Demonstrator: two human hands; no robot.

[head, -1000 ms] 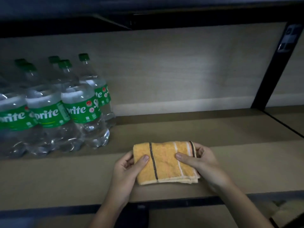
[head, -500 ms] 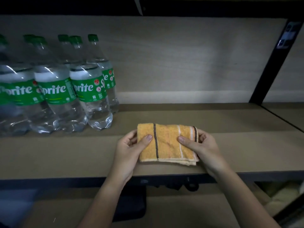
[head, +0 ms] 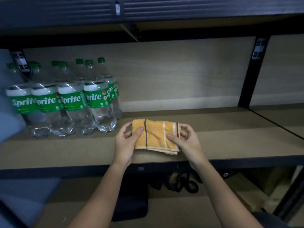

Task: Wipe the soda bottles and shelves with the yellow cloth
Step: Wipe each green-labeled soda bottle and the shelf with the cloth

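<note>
The left hand (head: pixel 125 142) pinches the left end of the folded yellow cloth (head: pixel 155 136), thumb on top, while the right hand (head: pixel 185 139) pinches its right end the same way. The cloth sits over the shelf (head: pixel 230 142) near its front edge, about midway along. The soda bottles (head: pixel 72 102) stand clustered at the shelf's left end, green-capped and green-labelled, the nearest just beside the left hand.

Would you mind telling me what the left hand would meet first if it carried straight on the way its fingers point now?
The left hand points up and right into the folded yellow terry cloth it already pinches. Past that lies the right hand holding the other end, though depth is uncertain.
</note>
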